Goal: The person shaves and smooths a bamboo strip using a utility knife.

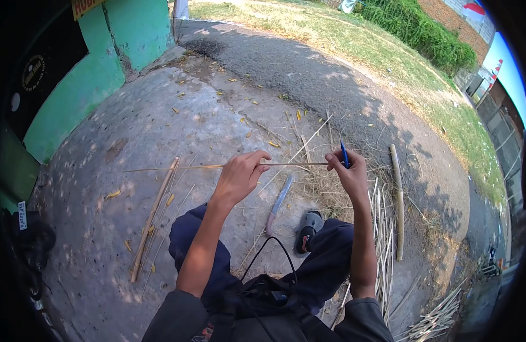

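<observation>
A long thin bamboo strip (294,164) is stretched level between my hands, its tapering end reaching out to the left. My left hand (240,176) pinches it near the middle, thumb and fingers pressed together. At its right end my right hand (350,171) grips the strip between thumb and fingertips. A slim blue pen-like thing (344,154) is also tucked in the right hand, pointing up; its exact kind is unclear. On the ground below lies a curved knife (281,196) with a grey blade and a brownish handle.
Split strips (382,239) and pale shavings (325,191) cover the ground at right, beside a thick bamboo pole (397,199). Another stick (155,222) lies left. A sandalled foot (310,231) is near the knife. A green wall (80,108) stands left; asphalt (286,62) runs beyond.
</observation>
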Action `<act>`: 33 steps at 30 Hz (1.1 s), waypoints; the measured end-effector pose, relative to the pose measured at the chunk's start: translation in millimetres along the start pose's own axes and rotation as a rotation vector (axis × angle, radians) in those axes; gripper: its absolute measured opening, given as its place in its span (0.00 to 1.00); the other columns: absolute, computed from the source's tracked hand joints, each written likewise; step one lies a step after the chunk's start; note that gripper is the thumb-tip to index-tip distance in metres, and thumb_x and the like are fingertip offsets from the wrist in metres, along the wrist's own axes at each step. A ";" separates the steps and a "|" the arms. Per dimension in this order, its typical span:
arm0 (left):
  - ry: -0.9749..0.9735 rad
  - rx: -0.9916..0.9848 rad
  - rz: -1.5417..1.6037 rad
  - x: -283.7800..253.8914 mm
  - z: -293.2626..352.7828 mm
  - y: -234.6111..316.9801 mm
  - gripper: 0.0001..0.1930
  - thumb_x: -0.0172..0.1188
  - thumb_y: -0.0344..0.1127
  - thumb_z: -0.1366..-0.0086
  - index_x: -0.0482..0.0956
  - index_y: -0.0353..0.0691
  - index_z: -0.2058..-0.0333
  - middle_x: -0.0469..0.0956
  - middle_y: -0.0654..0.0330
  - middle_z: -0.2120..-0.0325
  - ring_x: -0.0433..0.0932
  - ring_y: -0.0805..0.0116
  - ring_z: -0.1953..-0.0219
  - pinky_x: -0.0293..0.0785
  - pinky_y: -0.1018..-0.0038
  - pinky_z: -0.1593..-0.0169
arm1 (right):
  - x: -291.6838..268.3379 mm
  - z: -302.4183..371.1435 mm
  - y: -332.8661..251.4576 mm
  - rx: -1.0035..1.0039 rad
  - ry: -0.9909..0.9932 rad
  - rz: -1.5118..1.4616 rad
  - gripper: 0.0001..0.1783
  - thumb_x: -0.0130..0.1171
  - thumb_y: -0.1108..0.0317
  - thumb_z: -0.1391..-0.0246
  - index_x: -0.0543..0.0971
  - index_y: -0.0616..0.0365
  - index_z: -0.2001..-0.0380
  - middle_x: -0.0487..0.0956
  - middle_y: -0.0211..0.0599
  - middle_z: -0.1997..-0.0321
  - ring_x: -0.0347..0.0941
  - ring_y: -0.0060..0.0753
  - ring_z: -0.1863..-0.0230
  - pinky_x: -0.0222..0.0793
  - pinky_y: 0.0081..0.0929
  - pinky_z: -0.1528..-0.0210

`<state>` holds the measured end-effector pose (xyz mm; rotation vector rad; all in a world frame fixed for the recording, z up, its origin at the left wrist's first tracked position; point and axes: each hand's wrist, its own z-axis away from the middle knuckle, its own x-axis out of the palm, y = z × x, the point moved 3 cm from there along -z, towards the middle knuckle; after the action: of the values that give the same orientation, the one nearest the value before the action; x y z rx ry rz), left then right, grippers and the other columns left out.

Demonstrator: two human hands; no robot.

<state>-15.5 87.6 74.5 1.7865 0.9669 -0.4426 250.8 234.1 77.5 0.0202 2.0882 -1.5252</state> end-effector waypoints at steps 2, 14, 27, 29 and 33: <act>0.023 -0.007 0.049 2.1 0.8 -9.4 0.07 0.68 0.33 0.32 0.83 0.39 0.59 0.82 0.57 0.72 0.79 0.59 0.70 0.75 0.61 0.62 | 4.8 9.8 7.4 -0.051 0.002 -0.173 0.12 0.72 0.63 0.38 0.87 0.63 0.64 0.85 0.33 0.73 0.81 0.20 0.69 0.72 0.22 0.64; 0.231 0.005 0.094 5.9 26.6 -28.0 0.04 0.71 0.27 0.37 0.88 0.35 0.64 0.84 0.56 0.73 0.80 0.62 0.74 0.75 0.68 0.68 | 28.2 22.9 16.3 -0.016 0.087 -0.253 0.07 0.76 0.75 0.45 0.89 0.64 0.63 0.88 0.35 0.66 0.83 0.21 0.65 0.78 0.20 0.60; 0.256 -0.048 0.186 -8.9 36.6 -27.1 0.05 0.73 0.26 0.39 0.89 0.35 0.64 0.86 0.55 0.72 0.81 0.66 0.75 0.74 0.71 0.70 | 37.8 21.3 4.2 -0.053 0.151 -0.193 0.11 0.75 0.76 0.44 0.87 0.63 0.57 0.88 0.35 0.65 0.85 0.22 0.63 0.78 0.20 0.60; 0.237 -0.106 0.228 -12.3 38.9 -25.7 0.05 0.73 0.26 0.39 0.89 0.35 0.64 0.86 0.56 0.72 0.80 0.68 0.75 0.74 0.72 0.70 | 38.3 21.2 1.9 0.008 0.143 -0.239 0.13 0.75 0.76 0.45 0.86 0.63 0.56 0.88 0.34 0.64 0.85 0.22 0.63 0.78 0.19 0.61; 0.171 -0.161 0.290 -18.8 41.6 -26.1 0.06 0.75 0.27 0.39 0.89 0.35 0.64 0.86 0.58 0.73 0.79 0.72 0.75 0.73 0.74 0.71 | 38.7 19.2 10.5 0.024 0.137 -0.358 0.15 0.76 0.77 0.45 0.85 0.62 0.55 0.87 0.34 0.64 0.85 0.22 0.62 0.78 0.18 0.61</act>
<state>-41.7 46.9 54.1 1.8016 0.8170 -0.0291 229.3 209.3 47.5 -0.2601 2.2719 -1.7994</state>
